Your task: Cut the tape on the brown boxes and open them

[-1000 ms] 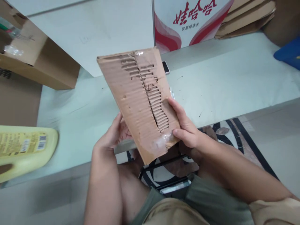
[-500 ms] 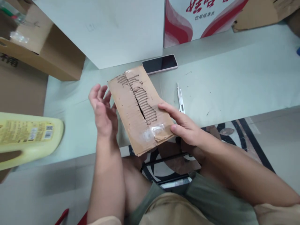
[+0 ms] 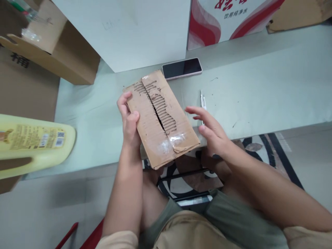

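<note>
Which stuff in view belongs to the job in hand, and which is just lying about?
In the job:
taped cardboard, gripped by the left hand
slim white tool near the open right hand, probably

Likely just lying about:
phone
yellow jug
red-and-white carton
brown box at upper left

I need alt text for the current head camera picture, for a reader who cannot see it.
A person's left hand grips the edge of a flat cardboard package with a torn, taped top face. The open right hand hovers beside it. On the pale table lie a phone and a slim white tool; a yellow bottle is at picture left.
</note>
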Motion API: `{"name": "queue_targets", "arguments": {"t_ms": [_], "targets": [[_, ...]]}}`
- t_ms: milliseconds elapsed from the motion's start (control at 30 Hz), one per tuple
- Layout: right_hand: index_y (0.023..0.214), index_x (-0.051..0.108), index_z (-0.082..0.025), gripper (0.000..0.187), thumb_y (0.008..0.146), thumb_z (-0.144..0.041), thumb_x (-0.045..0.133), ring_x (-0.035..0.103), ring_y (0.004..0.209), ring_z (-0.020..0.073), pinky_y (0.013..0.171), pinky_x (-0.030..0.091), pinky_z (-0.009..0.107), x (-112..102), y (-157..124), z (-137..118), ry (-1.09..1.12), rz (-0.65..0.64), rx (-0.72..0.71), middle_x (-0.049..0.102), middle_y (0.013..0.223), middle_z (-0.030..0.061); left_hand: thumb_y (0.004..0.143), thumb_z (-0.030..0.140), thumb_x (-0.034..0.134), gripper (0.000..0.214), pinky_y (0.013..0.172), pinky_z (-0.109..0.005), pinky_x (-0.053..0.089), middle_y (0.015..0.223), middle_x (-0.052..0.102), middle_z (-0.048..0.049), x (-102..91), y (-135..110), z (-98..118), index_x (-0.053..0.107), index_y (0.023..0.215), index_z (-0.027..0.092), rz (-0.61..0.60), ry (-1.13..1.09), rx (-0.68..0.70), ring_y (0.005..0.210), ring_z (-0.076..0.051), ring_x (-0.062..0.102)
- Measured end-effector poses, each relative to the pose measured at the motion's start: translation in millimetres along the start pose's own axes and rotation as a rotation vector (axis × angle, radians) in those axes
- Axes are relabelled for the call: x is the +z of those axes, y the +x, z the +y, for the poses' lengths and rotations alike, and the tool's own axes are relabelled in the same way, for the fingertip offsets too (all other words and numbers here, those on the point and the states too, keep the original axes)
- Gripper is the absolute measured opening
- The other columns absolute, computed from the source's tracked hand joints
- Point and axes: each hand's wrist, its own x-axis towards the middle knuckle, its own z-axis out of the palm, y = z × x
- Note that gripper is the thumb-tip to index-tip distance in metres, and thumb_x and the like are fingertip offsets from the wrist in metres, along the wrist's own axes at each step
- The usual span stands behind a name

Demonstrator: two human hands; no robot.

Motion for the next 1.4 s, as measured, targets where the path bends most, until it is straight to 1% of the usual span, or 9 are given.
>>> {"name": "queue_targets", "arguments": {"t_ms": [133, 333, 467, 600, 767, 967, 1067, 1233, 1400], "targets": [[0.132, 0.071, -0.024, 0.047, 0.093, -0.046, 0.057, 0.061, 0.115, 0.0362, 0.103, 0.052, 0.060, -7, 6, 28, -0.455, 0.230, 0.193, 0.065, 0.122, 0.0160, 0.077, 0.049, 0.077, 0.056, 0.116, -0.044, 0.040, 0.142, 0.054, -0.0079, -3.9, 1, 4, 0.055, 0.124, 0.028, 0.001, -0.055, 0.061, 0.134, -0.028, 0.051], [0.120, 0.076, -0.018, 0.042, 0.086, -0.038, 0.060, 0.058, 0.090, 0.0336, 0.082, 0.053, 0.053, -8, 12, 43, -0.796, 0.114, 0.285, 0.063, 0.098, 0.0162, 0.074, 0.042, 0.071, 0.047, 0.104, -0.037, 0.045, 0.129, 0.057, -0.0069, -4.9, 0, 15, 0.051, 0.114, 0.027, 0.140, 0.049, 0.038, 0.119, -0.023, 0.055], [0.110, 0.074, -0.022, 0.034, 0.080, -0.027, 0.058, 0.054, 0.071, 0.0236, 0.068, 0.047, 0.041, -9, 17, 31, -0.664, 0.061, 0.374, 0.062, 0.086, 0.0081, 0.076, 0.037, 0.073, 0.045, 0.104, -0.035, 0.043, 0.123, 0.056, -0.0064, -3.5, -1, 18, 0.052, 0.114, 0.026, 0.130, 0.009, 0.072, 0.118, -0.023, 0.053], [0.104, 0.064, -0.025, 0.031, 0.075, -0.023, 0.053, 0.050, 0.061, 0.0175, 0.059, 0.045, 0.033, -12, 21, 25, -0.185, 0.180, 0.378, 0.052, 0.071, -0.0015, 0.076, 0.030, 0.071, 0.041, 0.103, -0.033, 0.043, 0.119, 0.055, -0.0062, -3.2, -2, 20, 0.053, 0.112, 0.024, 0.157, 0.032, 0.082, 0.116, -0.021, 0.052], [0.114, 0.059, -0.028, 0.045, 0.071, -0.021, 0.047, 0.056, 0.065, 0.0179, 0.057, 0.048, 0.032, -13, 22, 25, 0.174, 0.276, 0.322, 0.062, 0.081, -0.0004, 0.073, 0.035, 0.074, 0.045, 0.099, -0.034, 0.045, 0.119, 0.056, -0.0071, -0.7, 0, 21, 0.050, 0.110, 0.024, 0.185, 0.041, 0.078, 0.111, -0.022, 0.053], [0.119, 0.059, -0.027, 0.050, 0.071, -0.023, 0.043, 0.066, 0.080, 0.0226, 0.076, 0.059, 0.042, -12, 21, 24, 0.214, 0.246, 0.314, 0.070, 0.092, 0.0045, 0.091, 0.043, 0.065, 0.028, 0.123, -0.042, 0.031, 0.125, 0.053, -0.0097, 5.1, -11, 24, 0.065, 0.108, 0.021, 0.290, 0.308, 0.218, 0.130, -0.025, 0.048], [0.124, 0.059, -0.026, 0.053, 0.073, -0.023, 0.046, 0.067, 0.083, 0.0226, 0.082, 0.060, 0.045, -10, 19, 27, 0.213, 0.210, 0.303, 0.070, 0.096, 0.0048, 0.093, 0.047, 0.063, 0.026, 0.130, -0.048, 0.026, 0.139, 0.049, -0.0075, 12.9, -28, 29, 0.074, 0.100, 0.025, 0.202, 0.477, 0.332, 0.142, -0.028, 0.043], [0.150, 0.047, -0.025, 0.065, 0.089, -0.046, 0.039, 0.070, 0.107, 0.0278, 0.090, 0.061, 0.047, -8, 18, 37, 0.133, 0.183, 0.203, 0.069, 0.126, 0.0118, 0.096, 0.037, 0.054, 0.028, 0.128, -0.054, 0.032, 0.136, 0.056, -0.0047, 34.4, -70, 38, 0.078, 0.111, 0.037, 0.139, 0.517, 0.408, 0.141, -0.030, 0.047], [0.162, 0.038, -0.026, 0.070, 0.096, -0.047, 0.033, 0.068, 0.112, 0.0270, 0.088, 0.061, 0.045, -10, 17, 38, 0.017, 0.202, 0.163, 0.065, 0.141, 0.0111, 0.094, 0.056, 0.048, 0.044, 0.115, -0.055, 0.046, 0.116, 0.063, -0.0095, 40.1, -89, 41, 0.074, 0.125, 0.037, -0.037, 0.659, 0.615, 0.125, -0.034, 0.056]]}}
